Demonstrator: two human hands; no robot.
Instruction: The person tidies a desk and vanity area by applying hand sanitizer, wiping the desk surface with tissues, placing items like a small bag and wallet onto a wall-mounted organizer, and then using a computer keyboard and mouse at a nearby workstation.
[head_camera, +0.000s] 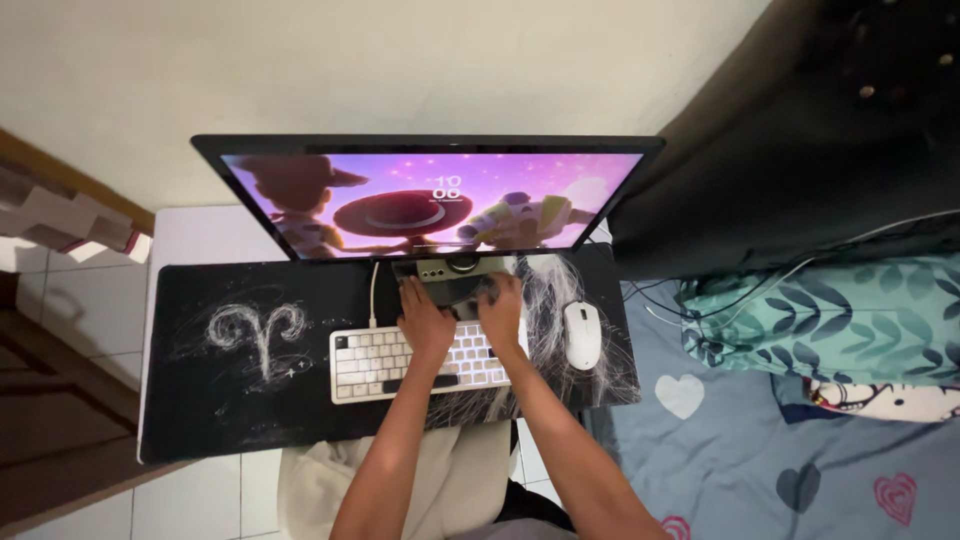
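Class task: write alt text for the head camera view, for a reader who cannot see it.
Seen from above, a person's left hand and right hand reach over a white keyboard to a small dark device under a monitor. A white mouse lies to the right on a black desk mat.

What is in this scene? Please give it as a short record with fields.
left hand: over the white keyboard, fingers on a dark object under the monitor
right hand: on the same dark object
grip: cannot tell whether either hand is closed on it
mouse: white, right of the keyboard, untouched
desk mat: black, white drawing
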